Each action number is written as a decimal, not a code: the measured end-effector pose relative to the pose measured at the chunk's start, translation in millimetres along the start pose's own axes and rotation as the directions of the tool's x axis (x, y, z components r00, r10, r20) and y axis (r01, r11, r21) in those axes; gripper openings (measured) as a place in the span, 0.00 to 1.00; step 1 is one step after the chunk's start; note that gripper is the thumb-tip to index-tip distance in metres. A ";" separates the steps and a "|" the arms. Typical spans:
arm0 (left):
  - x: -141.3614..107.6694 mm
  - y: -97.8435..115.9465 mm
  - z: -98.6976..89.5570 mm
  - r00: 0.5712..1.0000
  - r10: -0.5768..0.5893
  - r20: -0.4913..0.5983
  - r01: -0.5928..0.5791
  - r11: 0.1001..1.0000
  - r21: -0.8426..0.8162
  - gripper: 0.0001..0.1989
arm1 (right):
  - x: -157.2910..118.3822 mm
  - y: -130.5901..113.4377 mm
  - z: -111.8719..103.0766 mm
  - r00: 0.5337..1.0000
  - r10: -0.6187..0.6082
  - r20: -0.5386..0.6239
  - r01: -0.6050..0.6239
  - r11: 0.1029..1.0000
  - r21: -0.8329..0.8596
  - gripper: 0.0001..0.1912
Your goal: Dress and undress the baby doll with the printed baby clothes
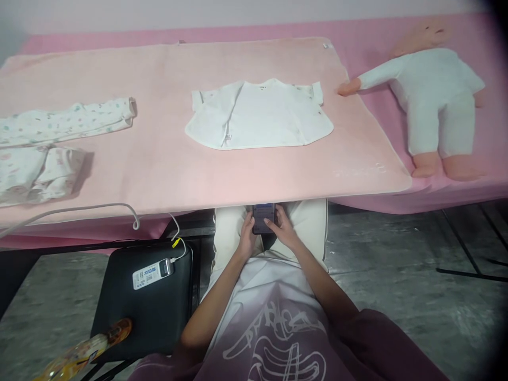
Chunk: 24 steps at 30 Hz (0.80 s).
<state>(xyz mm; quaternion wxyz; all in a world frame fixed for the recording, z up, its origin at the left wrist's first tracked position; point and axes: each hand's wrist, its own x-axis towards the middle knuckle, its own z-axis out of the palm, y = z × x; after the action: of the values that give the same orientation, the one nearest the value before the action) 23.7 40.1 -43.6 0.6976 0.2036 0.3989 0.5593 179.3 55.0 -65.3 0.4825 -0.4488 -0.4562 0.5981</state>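
Observation:
Below the table's front edge, over the lap, a dark phone (pixel 263 218) is held between both hands. My left hand (pixel 247 233) is closed round its left side. On the right side, my right hand (pixel 282 226) grips the edge, with its thumb over the lit screen. A small white baby top (pixel 273 116) lies spread flat on the pink mat (pixel 159 174). To the right rests a doll (pixel 434 95) in a white suit, on its back, one hand touching the mat's edge.
Folded patterned baby clothes (pixel 67 124) lie at the left of the mat. A black stool (pixel 146 312) at lower left holds a white power bank (pixel 153 273) with a cable. A bottle-like wrapped item (pixel 83 354) is beside it. Metal legs (pixel 460 246) stand at the right.

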 end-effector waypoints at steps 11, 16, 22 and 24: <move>2.2 -1.5 -2.0 0.997 -0.017 -0.074 0.015 1.000 -0.026 0.29 | -3.0 -10.1 -9.0 0.990 0.033 0.135 -0.035 0.999 0.017 0.38; 4.2 -2.3 0.5 0.995 0.017 -0.101 -0.019 1.000 -0.012 0.30 | -3.8 -13.8 -12.0 0.984 0.028 0.175 -0.030 0.999 0.014 0.39; 4.8 -2.7 2.4 0.989 0.066 -0.133 -0.058 0.996 0.063 0.30 | -5.0 -10.0 -13.0 0.983 0.033 0.180 -0.034 0.999 0.006 0.41; 4.6 -2.3 3.6 0.986 0.100 -0.135 -0.084 0.989 0.119 0.27 | -5.3 -9.1 -13.0 0.984 0.019 0.179 -0.020 1.000 0.005 0.41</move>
<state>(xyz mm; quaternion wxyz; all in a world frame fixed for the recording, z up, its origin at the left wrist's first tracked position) 28.2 44.3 -44.7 0.6286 0.2211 0.4683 0.5803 194.2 52.2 -58.2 0.4354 -0.3960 -0.4911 0.6422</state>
